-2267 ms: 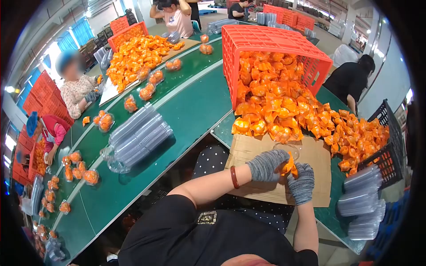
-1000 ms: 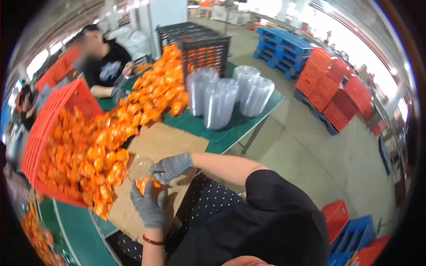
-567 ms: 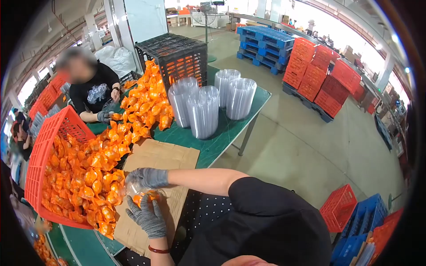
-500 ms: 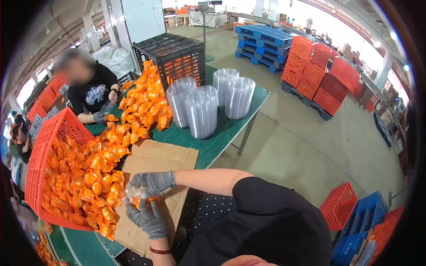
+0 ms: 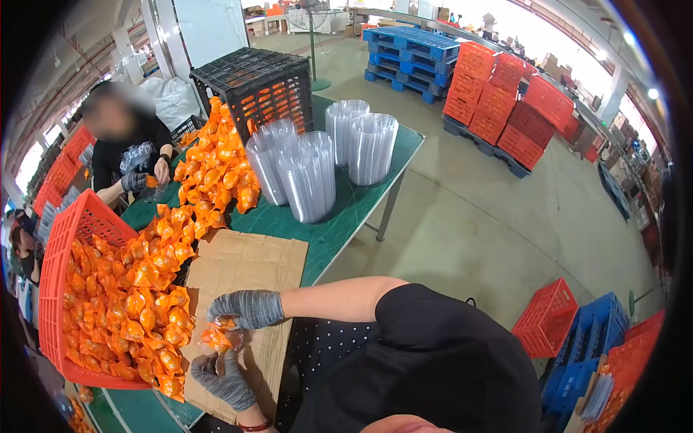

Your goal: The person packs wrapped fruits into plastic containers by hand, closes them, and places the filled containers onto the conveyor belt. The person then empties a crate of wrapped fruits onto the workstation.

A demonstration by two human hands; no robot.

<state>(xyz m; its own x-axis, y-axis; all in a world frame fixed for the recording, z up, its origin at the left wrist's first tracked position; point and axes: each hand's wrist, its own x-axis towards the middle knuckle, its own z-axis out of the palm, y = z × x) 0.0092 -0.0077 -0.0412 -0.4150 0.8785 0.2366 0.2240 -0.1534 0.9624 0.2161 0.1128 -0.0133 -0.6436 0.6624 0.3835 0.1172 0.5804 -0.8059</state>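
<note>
Over the cardboard sheet (image 5: 249, 263), a small clear plastic container (image 5: 234, 336) with an orange-wrapped piece (image 5: 215, 338) in or against it sits between my gloved hands. My right hand (image 5: 249, 309), in a grey knit glove, curls over its upper side with closed fingers. From below, my left hand (image 5: 222, 380), gloved the same way, pinches its lower edge between thumb and fingers. My fingers partly cover the container, so its full shape is hidden. Beside my hands lies a heap of orange-wrapped pieces (image 5: 137, 303), spilling from a tipped red crate (image 5: 54, 289) onto the cardboard's edge.
Stacks of clear plastic cups (image 5: 307, 184) stand on the green table (image 5: 354, 195). Behind them is a black crate (image 5: 253, 79) with more orange pieces pouring out. A co-worker (image 5: 130, 144) handles an orange piece across the table. Red crates (image 5: 545, 317) and blue crates (image 5: 592, 332) stand at right.
My hands have moved slightly apart and down, showing more of the container and the orange piece. The co-worker's hands have come together around an orange piece. The whole view has shifted a little.
</note>
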